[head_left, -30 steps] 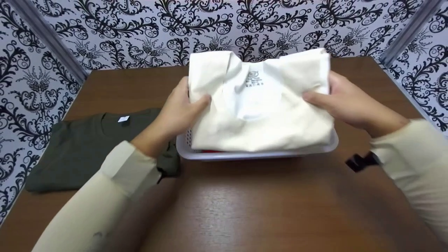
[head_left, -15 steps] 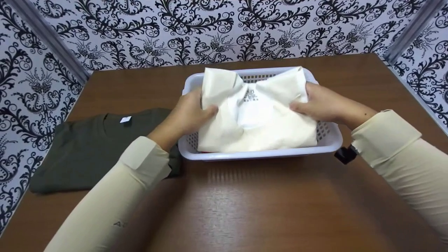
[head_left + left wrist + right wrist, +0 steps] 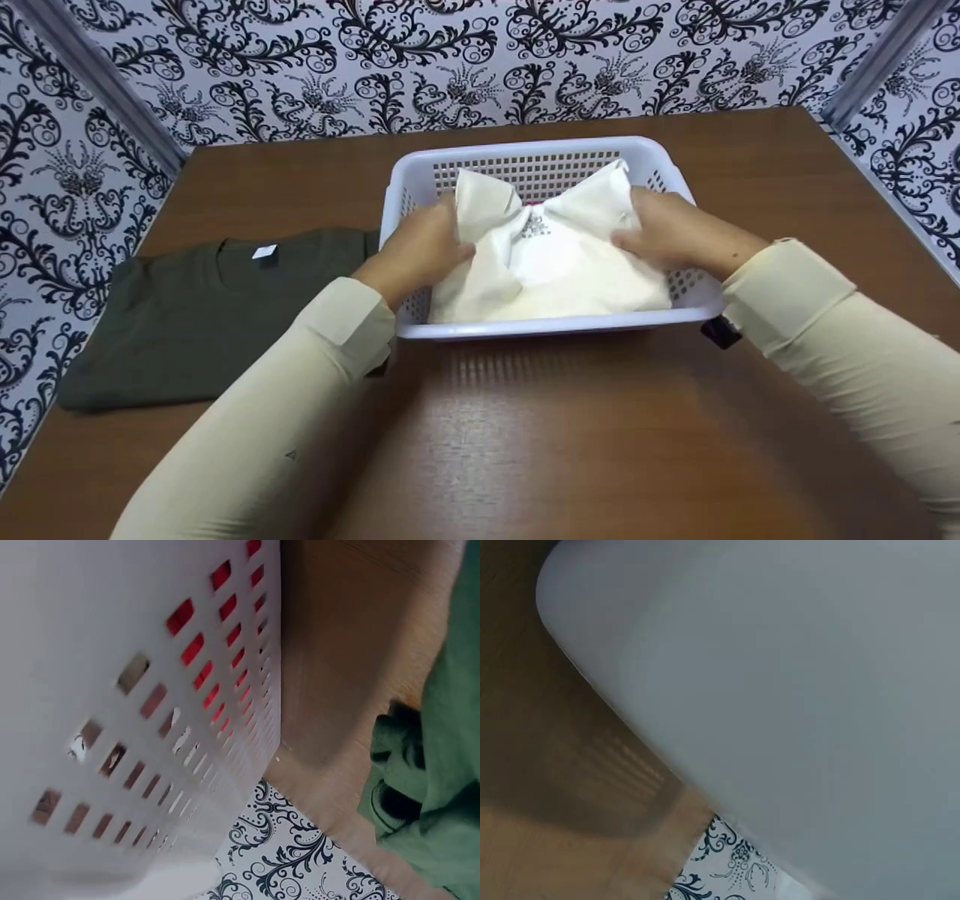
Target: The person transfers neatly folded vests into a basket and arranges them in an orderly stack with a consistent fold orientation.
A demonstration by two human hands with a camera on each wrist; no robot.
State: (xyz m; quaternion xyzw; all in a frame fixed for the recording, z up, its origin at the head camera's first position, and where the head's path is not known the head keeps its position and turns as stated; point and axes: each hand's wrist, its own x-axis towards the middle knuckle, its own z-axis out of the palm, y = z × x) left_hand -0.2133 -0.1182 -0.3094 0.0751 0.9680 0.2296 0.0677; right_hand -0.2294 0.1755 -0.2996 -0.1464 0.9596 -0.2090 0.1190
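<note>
A folded cream T-shirt [image 3: 570, 274] with a printed neck label lies inside a white plastic basket [image 3: 517, 328]. My left hand [image 3: 424, 244] holds the shirt's left side, thumb on top, inside the basket's left wall. On the opposite side my right hand [image 3: 671, 229] grips the shirt's right edge, its thumb over the cloth. The fingers beneath the fabric are hidden. Through the basket's slots [image 3: 202, 675] in the left wrist view, something red shows inside. The right wrist view is filled by the basket's smooth outer wall [image 3: 765, 690]; neither wrist view shows a hand.
A folded dark green T-shirt [image 3: 202, 322] with a white tag lies on the brown table [image 3: 480, 450] left of the basket. Black-and-white patterned panels [image 3: 465, 67] stand behind the table and along both sides.
Both hands have lowered the cream T-shirt into the basket and come slightly closer together. The basket's back wall, hidden a second ago, now shows. The green T-shirt has stayed in place.
</note>
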